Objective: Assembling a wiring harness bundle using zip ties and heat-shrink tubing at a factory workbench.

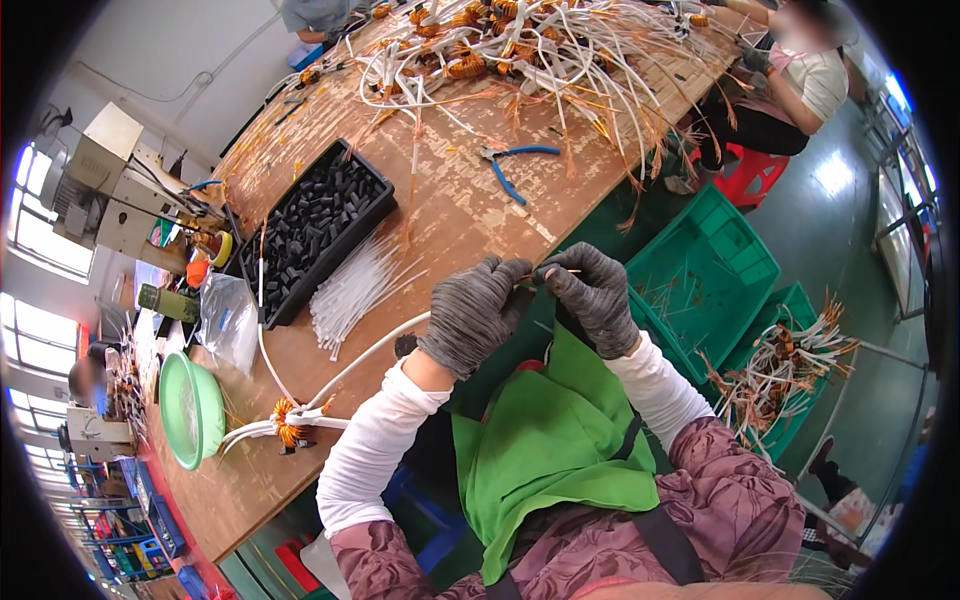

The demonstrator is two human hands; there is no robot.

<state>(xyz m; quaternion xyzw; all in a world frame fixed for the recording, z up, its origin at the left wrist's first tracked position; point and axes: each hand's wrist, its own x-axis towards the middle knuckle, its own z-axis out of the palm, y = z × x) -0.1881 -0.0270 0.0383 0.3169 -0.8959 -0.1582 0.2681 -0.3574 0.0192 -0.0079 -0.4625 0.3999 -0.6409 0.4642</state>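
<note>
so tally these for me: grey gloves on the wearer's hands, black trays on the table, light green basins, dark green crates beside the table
Grey gloves: 2
Black tray: 1
Light green basin: 1
Dark green crates: 2
Total: 6

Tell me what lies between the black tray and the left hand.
The head view shows a loose spread of thin white strips, probably cable ties, then a little bare tabletop before the left hand.
</note>
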